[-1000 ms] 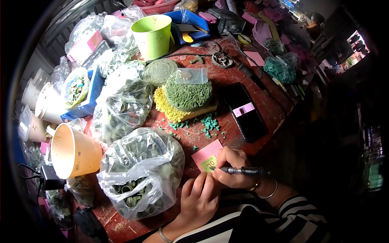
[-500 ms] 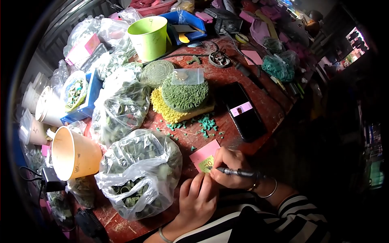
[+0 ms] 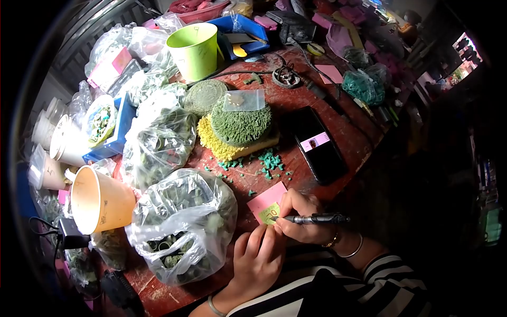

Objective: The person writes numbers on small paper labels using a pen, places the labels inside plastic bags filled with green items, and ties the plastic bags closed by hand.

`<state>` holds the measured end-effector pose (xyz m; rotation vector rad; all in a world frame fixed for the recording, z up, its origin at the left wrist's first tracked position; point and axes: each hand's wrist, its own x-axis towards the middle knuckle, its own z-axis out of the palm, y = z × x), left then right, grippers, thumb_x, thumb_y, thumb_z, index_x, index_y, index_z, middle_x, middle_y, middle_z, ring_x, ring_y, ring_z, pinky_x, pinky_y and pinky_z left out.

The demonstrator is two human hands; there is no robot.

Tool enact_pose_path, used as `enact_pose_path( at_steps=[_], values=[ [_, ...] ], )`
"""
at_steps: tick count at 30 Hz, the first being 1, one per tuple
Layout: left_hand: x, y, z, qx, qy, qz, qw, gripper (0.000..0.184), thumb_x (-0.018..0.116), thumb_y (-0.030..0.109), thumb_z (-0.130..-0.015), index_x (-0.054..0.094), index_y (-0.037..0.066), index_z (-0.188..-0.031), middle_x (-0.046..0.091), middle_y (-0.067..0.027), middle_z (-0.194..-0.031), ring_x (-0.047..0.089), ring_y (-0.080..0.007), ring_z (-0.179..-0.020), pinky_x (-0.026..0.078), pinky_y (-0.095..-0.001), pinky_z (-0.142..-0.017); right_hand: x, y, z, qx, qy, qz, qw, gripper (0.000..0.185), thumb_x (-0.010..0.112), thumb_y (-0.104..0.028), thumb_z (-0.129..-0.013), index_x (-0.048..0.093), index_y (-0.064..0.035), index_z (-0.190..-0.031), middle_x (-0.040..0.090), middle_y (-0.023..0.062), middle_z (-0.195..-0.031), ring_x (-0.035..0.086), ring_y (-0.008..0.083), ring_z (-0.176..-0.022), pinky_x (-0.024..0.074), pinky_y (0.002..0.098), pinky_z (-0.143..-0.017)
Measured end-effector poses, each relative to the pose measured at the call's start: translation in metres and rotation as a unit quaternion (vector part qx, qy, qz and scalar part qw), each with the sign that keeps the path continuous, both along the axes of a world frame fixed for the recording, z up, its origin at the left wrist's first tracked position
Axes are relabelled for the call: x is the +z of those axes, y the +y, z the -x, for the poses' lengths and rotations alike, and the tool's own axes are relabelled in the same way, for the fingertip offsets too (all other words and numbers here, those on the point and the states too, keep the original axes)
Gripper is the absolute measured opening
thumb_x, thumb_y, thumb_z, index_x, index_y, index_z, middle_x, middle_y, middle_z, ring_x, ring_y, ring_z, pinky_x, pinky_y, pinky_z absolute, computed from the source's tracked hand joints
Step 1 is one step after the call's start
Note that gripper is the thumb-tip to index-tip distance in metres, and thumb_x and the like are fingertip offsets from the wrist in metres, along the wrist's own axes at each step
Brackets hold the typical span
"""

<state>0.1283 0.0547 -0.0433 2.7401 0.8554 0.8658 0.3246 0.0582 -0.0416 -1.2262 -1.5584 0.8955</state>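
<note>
My right hand (image 3: 306, 219) is closed on a dark pen (image 3: 317, 218), its tip on a small yellow-green note (image 3: 269, 212) with handwriting. That note lies on a pink paper (image 3: 264, 198) near the table's front edge. My left hand (image 3: 259, 256) rests at the paper's lower edge, fingers bent and pressed together; whatever may be under them is hidden. Beyond the paper are scattered green bits (image 3: 271, 161) and a round green textured pad (image 3: 241, 122) on a yellow one (image 3: 214, 142). A black phone (image 3: 316, 145) lies to the right, its screen lit.
Clear bags of dark green pieces (image 3: 182, 227) stand left of my hands, beside an orange cup (image 3: 100, 201). A lime-green bucket (image 3: 194, 53) and a blue tray (image 3: 253, 46) are at the back. Cables (image 3: 325, 95) cross the red table (image 3: 311, 201).
The pen's rear end swings slightly while its tip stays on the note. The view shifts a little. My left hand keeps its place by the paper.
</note>
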Motion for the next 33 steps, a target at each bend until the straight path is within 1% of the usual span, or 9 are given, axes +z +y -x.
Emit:
enact_pose_path(
  at_steps=[7, 11, 13, 20, 22, 26, 28, 32, 33],
  values=[
    [-0.0024, -0.0006, 0.0008, -0.003, -0.001, 0.009, 1.000, 0.035, 0.077, 0.007, -0.077, 0.072, 0.003, -0.112, 0.064, -0.0117, -0.121, 0.063, -0.0284, -0.113, 0.047, -0.0429, -0.093, 0.0023, 0.0016, -0.0009, 0.005, -0.044, -0.017, 0.999, 0.021, 0.070, -0.013, -0.087, 0.053, -0.0011, -0.087, 0.059, 0.0111, -0.071, 0.062, 0.0261, -0.062, 0.0483, 0.0376, -0.058],
    [-0.0026, -0.0002, 0.0008, -0.005, 0.000, 0.015, 1.000, 0.035, 0.077, 0.008, -0.077, 0.072, 0.004, -0.112, 0.064, -0.0117, -0.121, 0.062, -0.0287, -0.114, 0.047, -0.0431, -0.093, 0.0036, 0.0018, -0.0030, 0.015, -0.028, -0.001, 1.000, 0.020, 0.070, -0.013, -0.087, 0.054, -0.0009, -0.086, 0.059, 0.0110, -0.070, 0.063, 0.0262, -0.061, 0.0483, 0.0372, -0.058],
    [-0.0032, -0.0007, 0.0007, -0.005, 0.000, 0.010, 1.000, 0.034, 0.077, 0.008, -0.077, 0.072, 0.004, -0.110, 0.064, -0.0123, -0.121, 0.062, -0.0294, -0.114, 0.047, -0.0438, -0.093, 0.0001, 0.0007, -0.0033, 0.015, -0.009, 0.008, 1.000, 0.018, 0.071, -0.006, -0.087, 0.053, -0.0029, -0.087, 0.060, 0.0076, -0.072, 0.058, 0.0161, -0.059, 0.0468, 0.0333, -0.057],
    [-0.0040, -0.0005, 0.0022, -0.018, -0.019, 0.021, 0.999, 0.031, 0.077, 0.008, -0.076, 0.071, 0.005, -0.106, 0.065, -0.0144, -0.123, 0.061, -0.0314, -0.115, 0.046, -0.0455, -0.093, 0.0013, 0.0007, -0.0003, 0.014, -0.062, -0.024, 0.998, 0.018, 0.071, -0.005, -0.086, 0.053, -0.0022, -0.088, 0.060, 0.0089, -0.072, 0.060, 0.0195, -0.060, 0.0477, 0.0344, -0.057],
    [-0.0048, -0.0008, 0.0029, -0.020, -0.017, 0.022, 0.999, 0.028, 0.076, 0.009, -0.076, 0.070, 0.006, -0.102, 0.065, -0.0151, -0.123, 0.061, -0.0323, -0.116, 0.046, -0.0466, -0.094, 0.0016, 0.0003, 0.0019, -0.007, -0.054, -0.019, 0.998, 0.020, 0.071, -0.012, -0.086, 0.054, -0.0008, -0.087, 0.059, 0.0118, -0.069, 0.063, 0.0289, -0.061, 0.0488, 0.0387, -0.058],
    [-0.0047, -0.0010, 0.0015, -0.010, -0.010, 0.015, 1.000, 0.025, 0.076, 0.009, -0.076, 0.069, 0.007, -0.100, 0.065, -0.0153, -0.123, 0.061, -0.0326, -0.116, 0.046, -0.0473, -0.094, 0.0072, 0.0018, 0.0015, -0.008, -0.026, -0.005, 1.000, 0.019, 0.070, -0.011, -0.085, 0.054, -0.0006, -0.087, 0.058, 0.0124, -0.070, 0.062, 0.0301, -0.061, 0.0488, 0.0390, -0.058],
    [-0.0029, -0.0004, 0.0021, -0.016, -0.009, 0.014, 1.000, 0.028, 0.076, 0.009, -0.076, 0.069, 0.006, -0.103, 0.065, -0.0150, -0.122, 0.062, -0.0321, -0.115, 0.047, -0.0463, -0.094, 0.0070, 0.0017, 0.0019, -0.009, -0.066, -0.013, 0.998, 0.020, 0.070, -0.012, -0.086, 0.054, -0.0006, -0.087, 0.059, 0.0123, -0.070, 0.063, 0.0285, -0.062, 0.0489, 0.0385, -0.059],
    [-0.0046, 0.0000, 0.0012, -0.014, -0.020, 0.015, 1.000, 0.031, 0.076, 0.008, -0.076, 0.070, 0.004, -0.105, 0.065, -0.0148, -0.122, 0.062, -0.0318, -0.115, 0.047, -0.0457, -0.093, 0.0048, 0.0023, -0.0012, 0.010, -0.061, -0.016, 0.998, 0.020, 0.070, -0.012, -0.087, 0.054, -0.0006, -0.088, 0.060, 0.0121, -0.071, 0.064, 0.0281, -0.062, 0.0492, 0.0379, -0.059],
    [-0.0051, -0.0002, 0.0011, -0.013, -0.018, 0.014, 1.000, 0.031, 0.076, 0.008, -0.076, 0.070, 0.004, -0.106, 0.065, -0.0148, -0.122, 0.062, -0.0317, -0.114, 0.047, -0.0457, -0.093, 0.0039, 0.0015, -0.0022, 0.011, -0.039, -0.002, 0.999, 0.018, 0.071, -0.010, -0.087, 0.054, -0.0013, -0.088, 0.061, 0.0107, -0.073, 0.063, 0.0244, -0.062, 0.0491, 0.0359, -0.059]
  ],
)
